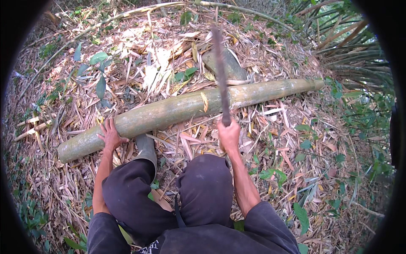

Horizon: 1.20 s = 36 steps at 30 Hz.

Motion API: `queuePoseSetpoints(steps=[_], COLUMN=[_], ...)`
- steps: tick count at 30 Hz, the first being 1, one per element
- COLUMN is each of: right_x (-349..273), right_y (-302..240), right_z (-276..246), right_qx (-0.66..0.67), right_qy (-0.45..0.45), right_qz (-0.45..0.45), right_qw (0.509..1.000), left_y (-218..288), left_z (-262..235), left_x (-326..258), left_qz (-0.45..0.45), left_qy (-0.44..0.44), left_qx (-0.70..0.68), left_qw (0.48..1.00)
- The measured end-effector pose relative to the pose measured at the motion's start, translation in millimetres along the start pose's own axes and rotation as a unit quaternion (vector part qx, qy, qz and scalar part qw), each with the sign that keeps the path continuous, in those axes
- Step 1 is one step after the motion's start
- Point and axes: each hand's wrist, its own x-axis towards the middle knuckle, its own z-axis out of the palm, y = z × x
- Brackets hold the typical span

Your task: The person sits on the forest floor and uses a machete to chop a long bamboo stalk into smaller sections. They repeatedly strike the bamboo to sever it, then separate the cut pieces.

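Observation:
A thick green bamboo pole [169, 112] lies across the leaf-covered ground, running from lower left to upper right. My left hand [111, 135] presses flat on the pole near its left end. My right hand [229, 134] grips the handle of a long dark blade [220, 67], which is raised and blurred above the pole's middle. A pale cut chip [204, 101] stands out on the pole just left of the blade. My booted foot [146, 149] rests against the pole's near side, and my knees in dark trousers are below.
A grey stone [228, 64] lies just beyond the pole. Thin bamboo stems [127, 16] arch across the top. Cut bamboo pieces [31, 127] lie at the left. Green plants and palm fronds [351, 46] fill the right side. Dry leaves cover the ground.

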Motion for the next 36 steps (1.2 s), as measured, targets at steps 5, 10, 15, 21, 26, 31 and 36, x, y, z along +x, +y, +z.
queuePoseSetpoints(steps=[5, 10, 15, 21, 26, 31, 36], right_x=[14, -30, -13, 18, -2, -6, 6], right_y=[-1, 156, 87, -51, 100, 84, -44], right_z=[16, 9, 12, 4, 7, 13, 0], right_qx=[0.149, -0.243, -0.009, 0.21, -0.284, -0.19, 0.089], right_qy=[0.114, -0.004, -0.068, 0.121, -0.068, -0.096, 0.017], right_qz=[-0.096, -0.024, 0.111, -0.138, 0.053, 0.094, -0.012], right_qw=[0.978, 0.97, 0.992, 0.96, 0.955, 0.973, 0.996], left_y=[7, 6, 7, 8, 15, 2, 1], left_z=[-3, 2, -5, -3, -3, -2, -1], left_x=[-1, -10, 2, -3, -3, -1, -3], left_qz=[0.0, -0.013, -0.002, 0.0, 0.005, 0.003, 0.0], left_qy=[-0.008, -0.035, -0.002, -0.011, -0.016, 0.005, -0.003], left_qx=[0.002, 0.0, -0.008, -0.005, -0.012, -0.011, 0.0], left_qw=[1.0, 0.999, 1.0, 1.0, 1.0, 1.0, 1.0])
